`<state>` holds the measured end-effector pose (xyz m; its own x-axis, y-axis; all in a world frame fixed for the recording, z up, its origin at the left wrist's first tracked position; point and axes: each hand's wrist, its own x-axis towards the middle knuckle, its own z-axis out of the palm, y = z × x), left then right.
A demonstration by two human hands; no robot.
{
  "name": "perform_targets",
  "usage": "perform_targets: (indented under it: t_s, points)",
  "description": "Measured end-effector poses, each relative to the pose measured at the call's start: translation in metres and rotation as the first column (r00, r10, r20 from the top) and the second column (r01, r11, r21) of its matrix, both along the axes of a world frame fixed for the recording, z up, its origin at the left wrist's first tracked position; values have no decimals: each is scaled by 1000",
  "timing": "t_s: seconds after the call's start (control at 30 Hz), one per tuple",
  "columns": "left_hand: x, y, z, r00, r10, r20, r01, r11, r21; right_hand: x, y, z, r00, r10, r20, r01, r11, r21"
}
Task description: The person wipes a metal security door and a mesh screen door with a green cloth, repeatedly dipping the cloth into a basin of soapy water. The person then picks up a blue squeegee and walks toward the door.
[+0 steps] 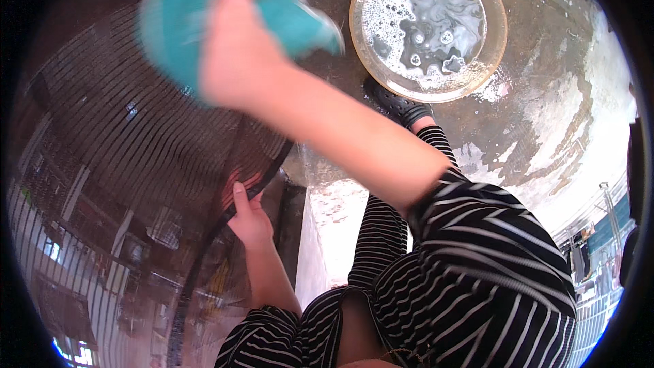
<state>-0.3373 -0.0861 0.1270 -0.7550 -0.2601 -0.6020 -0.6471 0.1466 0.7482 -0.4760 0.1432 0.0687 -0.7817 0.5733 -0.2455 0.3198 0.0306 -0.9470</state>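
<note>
My right hand (240, 61) is blurred, reaching across to the upper left with a teal cloth (176, 36) edged in white in its grip. The cloth lies over the upper part of a dark sheer mesh panel (153, 133), though I cannot tell whether it touches it. Lower down, my left hand (251, 217) pinches the black border (204, 250) of that mesh, thumb on the near face and fingers showing through from behind. The mesh fills the left side of the view.
A round basin (356, 46) of soapy, foamy water stands at the top on the wet concrete floor (541, 25). My foot in a dark clog (401, 106) is beside it. A low pale wall (311, 255) runs by my legs. Clothes (580, 258) hang at the far right.
</note>
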Motion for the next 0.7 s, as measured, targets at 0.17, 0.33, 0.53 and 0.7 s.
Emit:
perform_targets:
  t_s: [0.17,0.33,0.53,0.7]
  points:
    - [0,18,1,998,-66,11,67,997,-27,-83,-63,27,853,93,-514,103,935,339]
    - [-25,22,1,999,-48,22,48,999,-3,-42,-56,-63,950,295,-100,-253,918,304]
    - [-16,17,-21,996,79,-34,-81,995,-63,116,61,-92,997,35,68,-43,992,118]
    - [9,43,-43,987,35,159,-6,984,-175,212,162,-135,982,-166,89,160,984,72]
